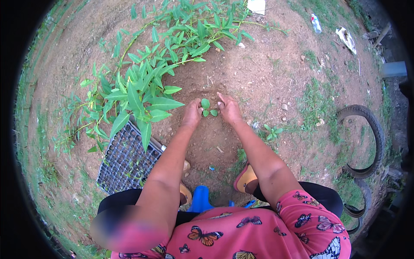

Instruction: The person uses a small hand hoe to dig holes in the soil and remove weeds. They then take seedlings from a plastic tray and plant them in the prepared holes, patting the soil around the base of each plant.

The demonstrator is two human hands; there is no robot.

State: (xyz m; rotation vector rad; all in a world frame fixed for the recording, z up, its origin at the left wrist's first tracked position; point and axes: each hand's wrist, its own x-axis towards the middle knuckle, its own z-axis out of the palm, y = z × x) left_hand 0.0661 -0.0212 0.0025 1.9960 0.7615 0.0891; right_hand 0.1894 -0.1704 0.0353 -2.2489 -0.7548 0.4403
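Observation:
A small seedling with a few rounded green leaves stands in the bare brown soil between my hands. My left hand is down at the soil on its left side, the thumb close to the leaves. Whether those fingers hold soil or part of the stem cannot be made out. On the right, my right hand rests at the ground with its index finger stretched forward and its thumb apart, holding nothing visible. A black plastic seedling tray with many cells lies left of my left forearm, partly under leaves.
A trailing plant with long pointed leaves spreads ahead and left. Between my feet is a blue plastic object. Curved tire pieces stand at the right. A plastic bottle and a crumpled wrapper lie at the far right.

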